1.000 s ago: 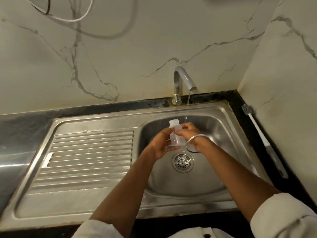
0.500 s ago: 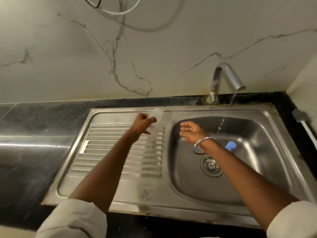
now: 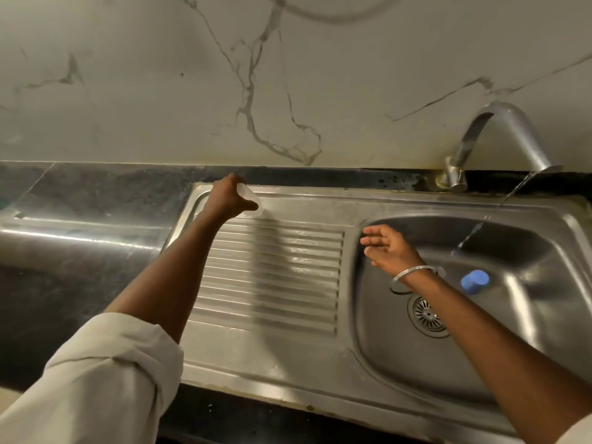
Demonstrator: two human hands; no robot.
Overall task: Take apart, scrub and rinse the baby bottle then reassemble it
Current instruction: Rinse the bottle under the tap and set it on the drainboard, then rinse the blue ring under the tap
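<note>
**Change of state.** One second ago both hands held the bottle under the running water in the basin. The left hand has since carried the bottle leftward, across the draining board, to its far left corner beside the dark bench. The right hand has let go and stayed at the basin.

**Meaning for the task.** The rinse of the bottle body appears complete, and the bottle is being parked to drain. Whether it already rests on the steel cannot be determined. The blue cap lies in the basin, right of the drain, and is probably the next part to handle. Reassembly has not begun.

**Hand pose.**
- Left hand: arm fully extended forward, fingers and thumb wrapped round the clear bottle, thumb pointing right.
- Right hand: fingers straight and relaxed, holding nothing, hovering over the left edge of the basin, a bangle at the wrist.

**Note.** The tap is running; its stream falls into the basin, well apart from both hands.
</note>
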